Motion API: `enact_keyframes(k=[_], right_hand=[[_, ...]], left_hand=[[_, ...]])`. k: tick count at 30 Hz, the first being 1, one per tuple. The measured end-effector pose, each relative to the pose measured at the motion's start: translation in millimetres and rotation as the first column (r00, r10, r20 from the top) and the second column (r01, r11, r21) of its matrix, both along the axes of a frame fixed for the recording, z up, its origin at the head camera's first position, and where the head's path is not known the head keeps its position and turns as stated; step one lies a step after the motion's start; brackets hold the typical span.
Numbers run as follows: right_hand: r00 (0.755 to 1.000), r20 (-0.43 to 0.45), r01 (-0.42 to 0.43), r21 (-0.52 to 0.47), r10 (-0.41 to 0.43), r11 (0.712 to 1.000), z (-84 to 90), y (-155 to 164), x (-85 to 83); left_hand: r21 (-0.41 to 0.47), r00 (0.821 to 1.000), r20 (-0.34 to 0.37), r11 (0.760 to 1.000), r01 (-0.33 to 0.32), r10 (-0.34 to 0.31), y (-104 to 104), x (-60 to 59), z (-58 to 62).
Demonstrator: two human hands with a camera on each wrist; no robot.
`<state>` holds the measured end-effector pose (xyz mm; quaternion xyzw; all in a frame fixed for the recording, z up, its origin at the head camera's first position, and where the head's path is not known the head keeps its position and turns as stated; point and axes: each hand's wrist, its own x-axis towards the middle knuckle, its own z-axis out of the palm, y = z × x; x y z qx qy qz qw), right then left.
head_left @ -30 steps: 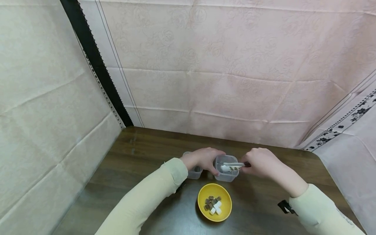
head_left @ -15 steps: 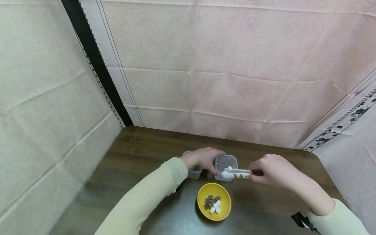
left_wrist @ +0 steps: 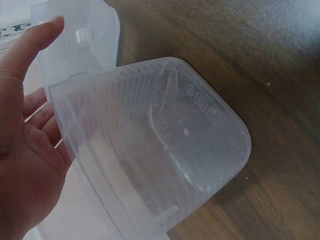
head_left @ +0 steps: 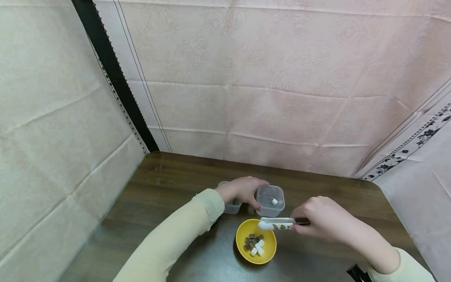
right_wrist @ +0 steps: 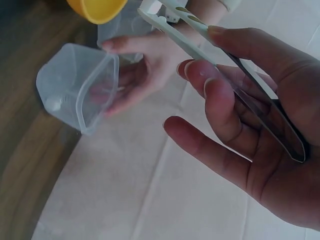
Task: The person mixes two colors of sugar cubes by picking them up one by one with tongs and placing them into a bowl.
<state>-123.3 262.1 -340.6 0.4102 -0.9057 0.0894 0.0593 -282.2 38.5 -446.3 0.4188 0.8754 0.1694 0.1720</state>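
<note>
The dark wooden worktop (head_left: 169, 188) lies bare along its left side and far edge, leaving easy passage there. Pink cloth walls (head_left: 267, 98) close it in behind and on both sides. Near the middle, 2 clear plastic tubs (head_left: 270, 200) and the yellow round bowl (head_left: 256, 243) crowd together, with the white plastic tongs (head_left: 276, 224) held across the gap between tub and bowl, above the bowl's far rim.
</note>
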Motion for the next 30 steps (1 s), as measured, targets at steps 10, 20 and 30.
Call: enact_keyframes(k=[10,20,30], right_hand=[[0.997,0.076,-0.034,0.031,0.032,0.999,-14.1,-17,3.3],[0.993,0.078,-0.097,0.054,0.093,0.994,-31.3,-34,1.8],[0.99,0.103,-0.106,0.081,0.097,0.991,-39.9,-45,1.6]], left_hand=[[-0.004,1.0,0.002,1.0,0.005,-0.005,1,-1.0,-0.1],[-0.01,1.0,0.009,1.0,0.001,-0.001,0,0.3,1.7],[-0.012,1.0,0.014,1.0,-0.016,0.016,0,1.2,2.2]])
